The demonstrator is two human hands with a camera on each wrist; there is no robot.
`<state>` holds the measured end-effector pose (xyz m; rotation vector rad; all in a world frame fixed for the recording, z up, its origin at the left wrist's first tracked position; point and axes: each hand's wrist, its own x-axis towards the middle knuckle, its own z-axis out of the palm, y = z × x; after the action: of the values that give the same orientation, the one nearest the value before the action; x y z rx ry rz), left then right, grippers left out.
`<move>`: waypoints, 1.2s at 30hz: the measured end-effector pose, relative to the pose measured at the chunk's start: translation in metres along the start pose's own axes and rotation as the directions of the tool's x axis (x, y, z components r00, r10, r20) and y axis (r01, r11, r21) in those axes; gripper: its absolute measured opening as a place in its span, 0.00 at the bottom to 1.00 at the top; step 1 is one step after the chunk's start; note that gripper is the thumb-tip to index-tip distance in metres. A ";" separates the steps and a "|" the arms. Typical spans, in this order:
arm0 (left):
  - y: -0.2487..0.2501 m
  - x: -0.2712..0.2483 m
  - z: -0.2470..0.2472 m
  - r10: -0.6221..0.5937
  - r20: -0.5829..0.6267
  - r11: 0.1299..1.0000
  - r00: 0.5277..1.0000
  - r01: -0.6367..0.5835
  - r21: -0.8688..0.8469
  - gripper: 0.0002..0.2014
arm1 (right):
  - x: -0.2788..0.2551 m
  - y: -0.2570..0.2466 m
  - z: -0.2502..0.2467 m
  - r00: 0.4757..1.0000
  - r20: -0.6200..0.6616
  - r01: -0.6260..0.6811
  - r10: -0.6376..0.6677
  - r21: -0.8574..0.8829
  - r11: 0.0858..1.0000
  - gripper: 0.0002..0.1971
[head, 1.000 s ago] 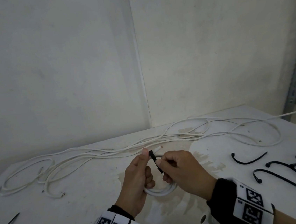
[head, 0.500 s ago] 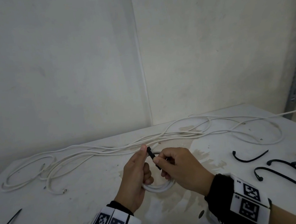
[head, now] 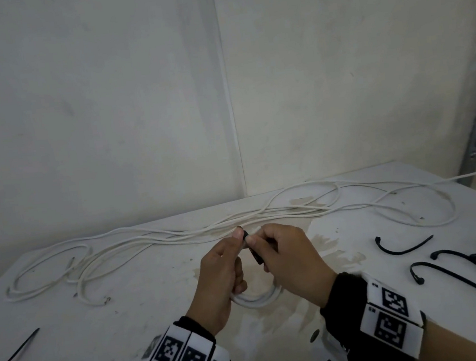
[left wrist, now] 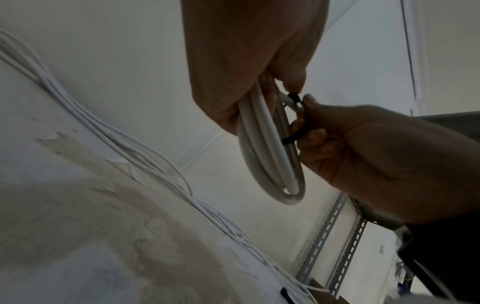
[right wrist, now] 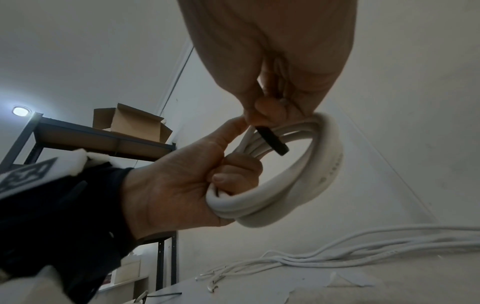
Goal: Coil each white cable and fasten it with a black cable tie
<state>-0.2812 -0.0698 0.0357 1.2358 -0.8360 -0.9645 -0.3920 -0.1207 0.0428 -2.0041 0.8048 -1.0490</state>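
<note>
The stained white worktop (head: pixel 157 321) carries loose white cables (head: pixel 177 233) along its far edge; right of them lie black cable ties (head: pixel 458 272).

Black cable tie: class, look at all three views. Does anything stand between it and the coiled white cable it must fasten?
Nothing visible does. The black cable tie already lies against the coiled white cable, pinched by the right hand, while the left hand grips the coil. Whether it is locked cannot be told.
</note>
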 end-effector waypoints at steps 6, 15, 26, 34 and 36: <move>0.004 -0.002 -0.007 0.009 -0.060 0.998 0.998 -0.013 -0.067 0.16 | -0.003 -0.006 0.007 0.999 0.040 -0.005 0.000 0.130 0.992 0.09; 0.008 -0.003 -0.003 0.087 -0.094 0.996 0.992 -0.088 -0.007 0.11 | -0.004 -0.007 0.011 0.995 -0.089 0.052 -0.037 0.174 0.983 0.08; 0.009 -0.008 -0.013 0.051 -0.027 0.998 0.998 -0.050 0.040 0.07 | 0.012 -0.021 -0.015 0.998 0.045 0.036 -0.048 0.247 0.968 0.07; 0.016 -0.012 -0.005 0.040 -0.014 0.992 0.999 -0.038 0.119 0.07 | 0.016 -0.028 -0.020 0.994 0.046 0.094 -0.101 0.144 0.985 0.11; 0.017 -0.014 -0.002 0.050 -0.007 0.990 0.999 -0.048 0.131 0.06 | 0.020 -0.031 -0.022 0.994 -0.031 0.112 -0.108 0.164 0.980 0.13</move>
<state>-0.2826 -0.0553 0.0527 1.3250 -0.9290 -0.8740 -0.3958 -0.1263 0.0851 -1.9160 0.6027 -1.1634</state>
